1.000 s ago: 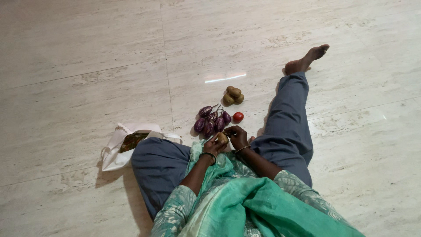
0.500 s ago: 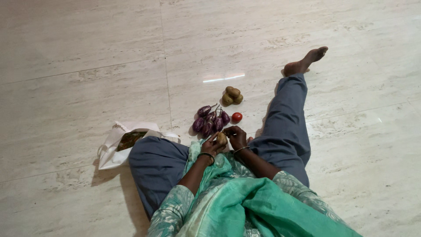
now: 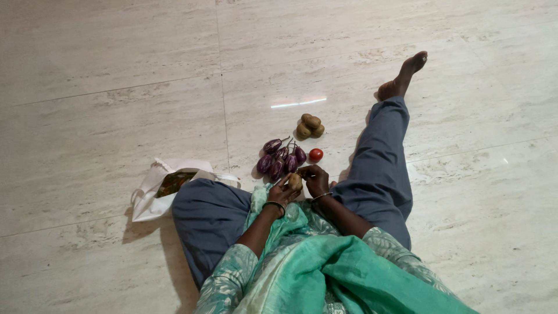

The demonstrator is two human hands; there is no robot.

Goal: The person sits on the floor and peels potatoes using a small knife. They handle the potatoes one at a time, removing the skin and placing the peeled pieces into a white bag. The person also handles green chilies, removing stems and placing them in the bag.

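I sit on a pale tiled floor with one leg stretched out. Both hands meet in front of my lap around one brown potato [image 3: 295,182]. My left hand [image 3: 281,192] cups it from below and my right hand [image 3: 315,179] grips it from the right. Just beyond my hands lies a cluster of several small purple eggplants [image 3: 281,159]. A red tomato [image 3: 315,154] rests next to them. A small pile of brown potatoes [image 3: 309,125] sits farther out.
A white cloth bag [image 3: 156,189] with greenish contents lies open on the floor by my left knee. My right leg [image 3: 381,157] extends to the upper right, foot bare. A green scarf [image 3: 325,273] drapes over my lap.
My hands keep hold of the potato with only small finger shifts. My outstretched foot has turned upward a little, and the view has shifted slightly.
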